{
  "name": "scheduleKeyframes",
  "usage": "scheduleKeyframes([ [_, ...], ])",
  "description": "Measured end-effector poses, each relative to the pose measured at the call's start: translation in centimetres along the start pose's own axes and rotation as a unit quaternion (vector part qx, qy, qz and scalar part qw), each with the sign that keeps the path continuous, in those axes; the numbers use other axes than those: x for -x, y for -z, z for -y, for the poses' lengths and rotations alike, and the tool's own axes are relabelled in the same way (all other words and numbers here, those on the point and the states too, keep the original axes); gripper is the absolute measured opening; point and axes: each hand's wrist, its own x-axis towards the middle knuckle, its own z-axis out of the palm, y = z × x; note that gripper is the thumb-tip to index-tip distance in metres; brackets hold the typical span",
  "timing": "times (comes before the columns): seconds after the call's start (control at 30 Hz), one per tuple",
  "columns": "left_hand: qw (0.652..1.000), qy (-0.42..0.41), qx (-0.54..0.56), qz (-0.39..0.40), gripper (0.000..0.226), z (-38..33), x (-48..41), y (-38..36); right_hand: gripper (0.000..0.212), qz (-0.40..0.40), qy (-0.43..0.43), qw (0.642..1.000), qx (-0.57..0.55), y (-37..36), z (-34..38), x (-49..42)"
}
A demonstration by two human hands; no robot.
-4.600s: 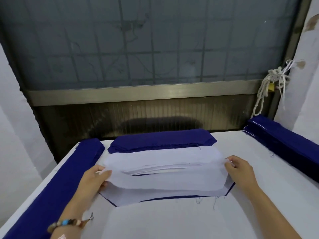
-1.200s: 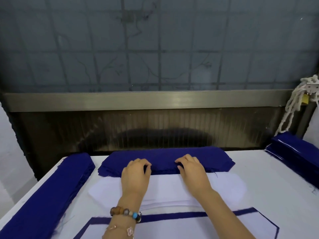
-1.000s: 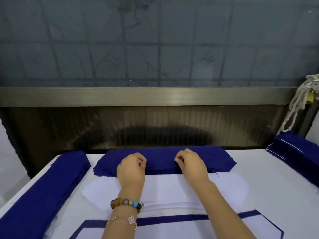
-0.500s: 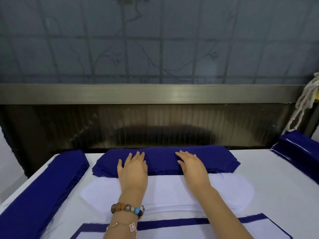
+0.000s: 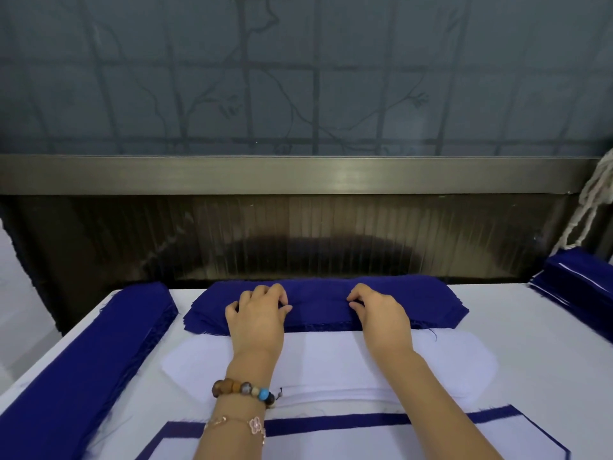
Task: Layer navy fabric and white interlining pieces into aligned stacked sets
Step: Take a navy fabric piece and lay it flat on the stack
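Both hands reach over the white table (image 5: 530, 343) to the navy stack (image 5: 318, 310), a thick pile of woven cloth cut as a long bar with clipped corners and frayed, thready edges, lying at the far edge of the table. The left hand (image 5: 257, 317) and the right hand (image 5: 381, 317) have their fingers curled tight, the tips dug into the top navy layer and gathering it, so that a shallow crease runs between them; whether that layer is lifted free of the pile cannot be made out. Just nearer lies the white interlining stack (image 5: 325, 360), smooth, matte and of the same clipped-corner outline, its middle crossed by both forearms. Nearer still sits a layered set (image 5: 331, 420), navy below and white on top, with a navy band showing along its far edge; its near part is cut off by the frame. A long navy pile (image 5: 83, 366) runs down the left side of the table, and another navy pile (image 5: 577, 283), with thin white lines in it, is cropped at the right. The left wrist wears a beaded bracelet (image 5: 245, 391) and a fine chain (image 5: 238, 423) with a flower charm. Behind the table stand a brushed metal rail (image 5: 298, 174), a dark ribbed panel (image 5: 298, 237) and frosted glass (image 5: 298, 78) with a blurred grid behind it; a knotted white rope (image 5: 593, 200) hangs at the right edge.
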Motion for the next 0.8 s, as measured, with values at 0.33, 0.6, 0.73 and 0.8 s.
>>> scheduleKeyframes([
  [0.33,0.972,0.226,0.043,-0.047,0.054,4.9,-0.4,1.9,0.015,-0.019,0.057,0.996,0.068,-0.3,0.0,-0.1],
  [0.6,0.938,0.247,0.224,-0.097,0.052,6.1,-1.0,2.0,0.016,-0.018,0.06,0.997,0.035,-0.5,-0.4,-0.2],
  [0.73,0.933,0.236,0.246,-0.114,0.045,6.7,-1.4,1.9,0.023,-0.012,0.065,0.998,-0.001,-0.7,-0.5,0.0],
  [0.8,0.932,0.225,0.257,-0.122,0.037,6.5,-1.4,1.9,0.024,-0.003,0.059,0.998,-0.024,-0.7,-0.6,0.1],
])
